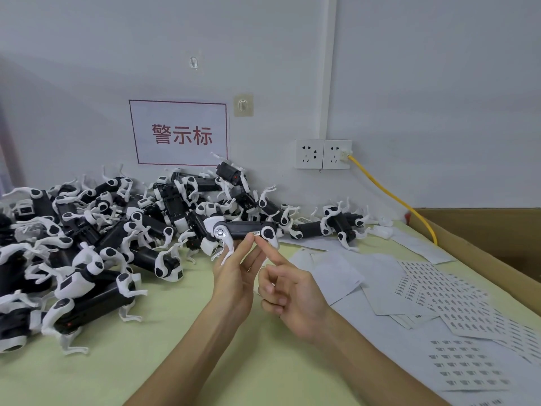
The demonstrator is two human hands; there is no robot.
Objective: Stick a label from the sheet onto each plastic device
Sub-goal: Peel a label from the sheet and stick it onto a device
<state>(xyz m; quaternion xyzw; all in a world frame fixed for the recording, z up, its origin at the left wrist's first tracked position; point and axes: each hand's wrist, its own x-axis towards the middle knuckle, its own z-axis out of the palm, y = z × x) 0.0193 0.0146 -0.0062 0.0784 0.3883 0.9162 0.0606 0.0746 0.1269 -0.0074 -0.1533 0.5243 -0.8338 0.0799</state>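
My left hand (pixel 234 276) holds up a black-and-white plastic device (pixel 244 230) above the table, fingers curled under its body. A small white label (pixel 256 233) sits on the device's lower edge. My right hand (pixel 288 291) has its index finger stretched out, the tip touching the label, while the other fingers are curled in. Label sheets (pixel 445 294) printed with small barcodes lie on the table to the right.
A big heap of black-and-white devices (pixel 96 238) covers the left and back of the green table (pixel 181 347). Blank backing sheets (pixel 342 273) lie right of centre. A cardboard box (pixel 494 238) stands at far right. A yellow cable (pixel 395 197) runs from the wall socket.
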